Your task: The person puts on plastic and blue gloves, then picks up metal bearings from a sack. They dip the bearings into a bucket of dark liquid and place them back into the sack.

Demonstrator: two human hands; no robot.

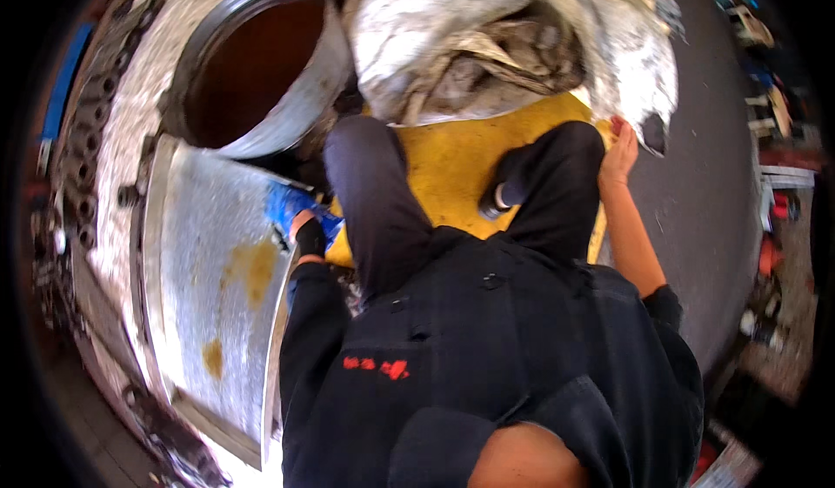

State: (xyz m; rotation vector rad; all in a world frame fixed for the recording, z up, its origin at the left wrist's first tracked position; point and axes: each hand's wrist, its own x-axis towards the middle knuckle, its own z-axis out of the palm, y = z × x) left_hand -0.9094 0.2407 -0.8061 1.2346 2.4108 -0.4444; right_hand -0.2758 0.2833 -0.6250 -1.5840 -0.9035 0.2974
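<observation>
My left hand (304,223) is down beside my left knee, at the edge of a metal tray. Crumpled blue material (287,203) lies around its fingers and hides them, so I cannot tell whether it grips that material. Black covering shows on this hand near the wrist. Past my right knee, my bare right hand (618,152) is open and looks empty, its slightly bent fingers pointing away from me. It is beside the edge of a yellow surface (448,162) and close to a large dirty white sack (648,79).
A big round metal drum (335,62) with a brown inside stands at the far left. The grey metal tray (196,253) has brown stains. Dark matting (696,201) runs along the right, with mixed clutter (770,175) beyond. Round-holed metal parts (87,170) line the left edge.
</observation>
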